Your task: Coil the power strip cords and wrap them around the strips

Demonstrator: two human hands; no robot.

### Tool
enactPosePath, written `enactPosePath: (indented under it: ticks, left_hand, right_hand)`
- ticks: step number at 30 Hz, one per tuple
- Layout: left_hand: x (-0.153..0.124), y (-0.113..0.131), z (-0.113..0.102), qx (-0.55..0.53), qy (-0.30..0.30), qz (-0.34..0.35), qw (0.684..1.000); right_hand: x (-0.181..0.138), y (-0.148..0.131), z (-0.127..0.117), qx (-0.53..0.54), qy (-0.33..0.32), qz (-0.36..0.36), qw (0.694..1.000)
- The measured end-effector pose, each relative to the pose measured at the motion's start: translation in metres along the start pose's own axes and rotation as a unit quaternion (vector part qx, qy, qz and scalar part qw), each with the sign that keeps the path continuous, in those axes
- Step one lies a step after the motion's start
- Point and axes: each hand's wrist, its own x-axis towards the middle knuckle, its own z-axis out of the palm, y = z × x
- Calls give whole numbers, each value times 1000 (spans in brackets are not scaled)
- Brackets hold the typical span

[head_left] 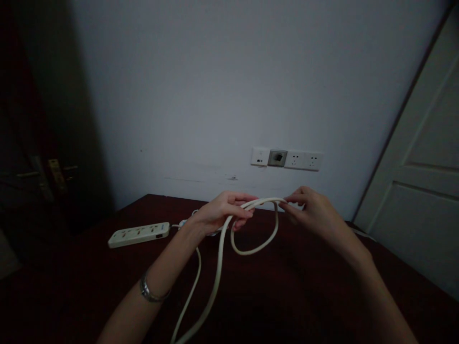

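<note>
both hands hold the white cord (218,267) above the tabletop (304,286), right of the power strip (139,234): left hand (218,214) clenched around a loop, right hand (311,209) pinching it; if either grip loosens, i'd say the loop springs open and tangles

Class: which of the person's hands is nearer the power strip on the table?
Left. The left hand holds the cable beside the power strip; the right hand is farther away.
</note>
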Motion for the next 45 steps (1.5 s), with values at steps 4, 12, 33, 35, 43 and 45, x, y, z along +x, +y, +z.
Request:
enactPosePath:
  ticks: [4, 12, 33, 35, 43, 45]
  left_hand:
    - [-3, 0, -11, -3, -49, -33, 998]
    - [-5, -1, -22, -57, -53, -40, 996]
    - [3, -15, -65, 166, 108, -67, 978]
    - [5, -24, -77, 288, 126, -94, 945]
    - [9, -42, -37, 568, -78, 11, 819]
    - [9, -40, -11, 541, -166, 38, 824]
  right_hand:
    - [0, -3, 0, 165, -123, 8, 979]
    - [-1, -11, -6, 400, -353, 45, 845]
    - [-1, 10, -12, 502, -58, 134, 852]
    - [-2, 15, -14, 507, -32, 148, 849]
    - [5, -7, 10, 589, -53, 157, 791]
    - [8, -11, 15, 603, -26, 169, 779]
